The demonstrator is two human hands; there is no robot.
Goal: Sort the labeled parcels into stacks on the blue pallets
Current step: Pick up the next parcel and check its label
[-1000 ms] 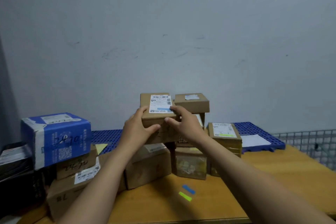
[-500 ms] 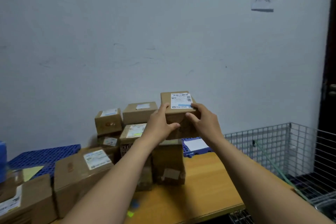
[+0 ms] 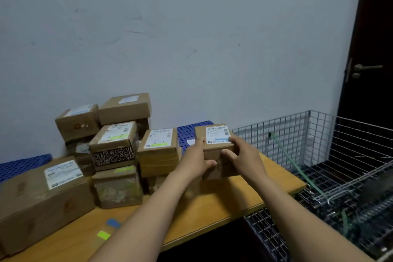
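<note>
a labeled parcel (image 3: 217,149) is held label-up at the near edge of the blue pallet (image 3: 187,132), gripped on its left side by the left hand (image 3: 194,159) and on its right by the right hand (image 3: 244,155), fingers of both curled round it, with stacked parcels (image 3: 158,151) just left of that pallet on the worktop (image 3: 212,202)

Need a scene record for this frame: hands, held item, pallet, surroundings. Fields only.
held item: brown box, white label on top, at the right end of the table
left hand: grips the box's left side
right hand: grips the box's right side
set down: cannot tell
blue pallet: behind the box, partly hidden
other parcels: stacked left of the box, near the wall
wire cage: right of the table
</note>
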